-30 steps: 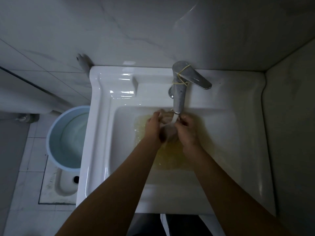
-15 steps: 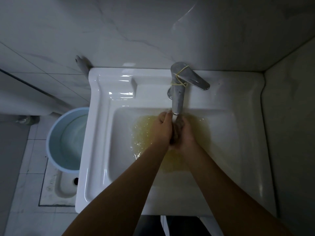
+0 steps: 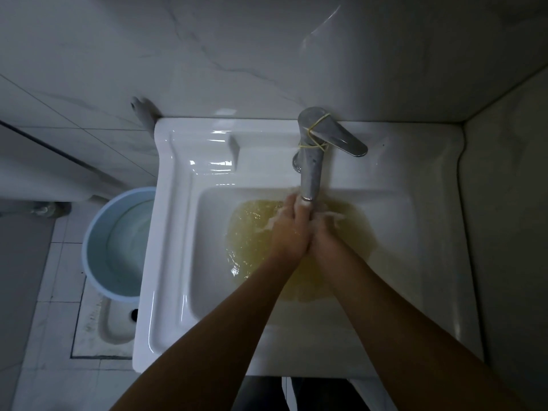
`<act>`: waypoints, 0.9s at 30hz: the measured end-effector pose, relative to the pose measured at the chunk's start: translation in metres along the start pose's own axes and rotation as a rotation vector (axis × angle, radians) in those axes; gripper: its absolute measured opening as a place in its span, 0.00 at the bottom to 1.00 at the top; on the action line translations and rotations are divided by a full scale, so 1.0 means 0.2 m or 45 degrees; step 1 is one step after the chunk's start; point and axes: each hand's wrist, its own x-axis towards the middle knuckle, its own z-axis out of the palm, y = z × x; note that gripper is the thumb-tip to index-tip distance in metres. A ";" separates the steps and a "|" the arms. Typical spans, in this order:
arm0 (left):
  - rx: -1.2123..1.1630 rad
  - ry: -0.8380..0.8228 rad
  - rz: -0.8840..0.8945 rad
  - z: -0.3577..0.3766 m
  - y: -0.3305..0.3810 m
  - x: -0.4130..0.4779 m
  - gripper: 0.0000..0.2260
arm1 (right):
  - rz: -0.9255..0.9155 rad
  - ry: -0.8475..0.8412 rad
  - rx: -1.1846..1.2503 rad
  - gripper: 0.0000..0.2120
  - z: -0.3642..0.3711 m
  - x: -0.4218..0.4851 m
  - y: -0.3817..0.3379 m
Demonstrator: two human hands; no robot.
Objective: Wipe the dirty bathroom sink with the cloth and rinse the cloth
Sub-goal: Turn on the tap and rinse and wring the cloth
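My left hand (image 3: 292, 229) and my right hand (image 3: 324, 232) are pressed palm to palm right under the spout of the chrome faucet (image 3: 311, 161). The cloth is squeezed between them and almost wholly hidden. Water runs over my fingers and splashes pale around them. The white sink (image 3: 178, 232) holds a pool of yellowish dirty water (image 3: 252, 232) around and below my hands. A yellow rubber band (image 3: 314, 137) is wrapped around the faucet body, and its lever points to the right.
A light blue bucket (image 3: 118, 241) with water stands on the floor left of the sink. Below it a white floor fixture (image 3: 112, 321) sits in the tiles. Marble walls close in behind and on the right (image 3: 510, 203).
My hands have closed together from a looser hold on the cloth and moved up to the spout. The yellowish pool has spread wider in the basin.
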 end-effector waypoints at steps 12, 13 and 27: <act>-1.027 -0.154 -0.917 -0.14 0.03 0.07 0.21 | 0.174 -0.130 0.820 0.03 -0.15 0.02 0.02; -1.025 -0.169 -0.913 -0.15 0.03 0.07 0.18 | 0.185 -0.091 0.842 0.04 -0.16 0.02 0.02; -0.750 -0.508 -0.788 -0.14 0.19 0.04 0.11 | 0.096 0.245 0.979 0.11 -0.44 0.01 0.05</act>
